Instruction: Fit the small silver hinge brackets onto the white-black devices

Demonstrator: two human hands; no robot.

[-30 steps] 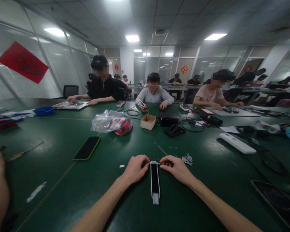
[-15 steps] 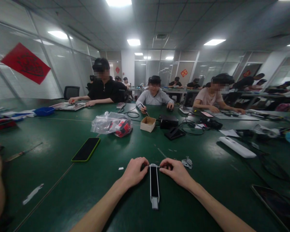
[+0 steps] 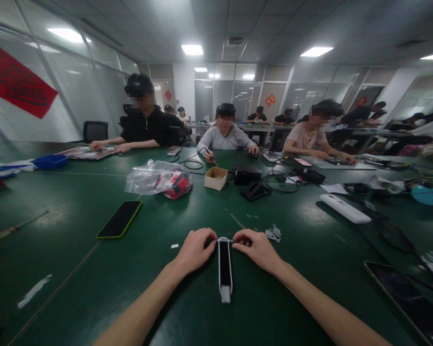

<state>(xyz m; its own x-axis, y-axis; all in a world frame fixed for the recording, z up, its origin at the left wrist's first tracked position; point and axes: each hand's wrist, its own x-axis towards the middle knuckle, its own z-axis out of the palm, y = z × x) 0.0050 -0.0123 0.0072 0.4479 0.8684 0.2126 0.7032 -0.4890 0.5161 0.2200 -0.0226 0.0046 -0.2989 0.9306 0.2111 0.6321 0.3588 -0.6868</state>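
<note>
A slim white-framed device with a long black face lies on the green table, and a pale metal plug-like end points towards me. My left hand is closed in a pinch at the left of its far end. On the opposite side my right hand pinches too, thumb against fingers. A thin pale piece seems to run between the fingertips across the device's far end; it is too small to name. Beyond my right fingers sits a small grey metal bracket-like piece.
A green-edged phone lies to the left, another dark phone at the right. Farther off are a plastic bag, a small open box, a black box, cables and a white device. Several people work across the table.
The whole view has shifted slightly, so things appear farther left and higher. Both hands keep their pinch beside the device. Another person's hand and forearm at the left edge have mostly left view.
</note>
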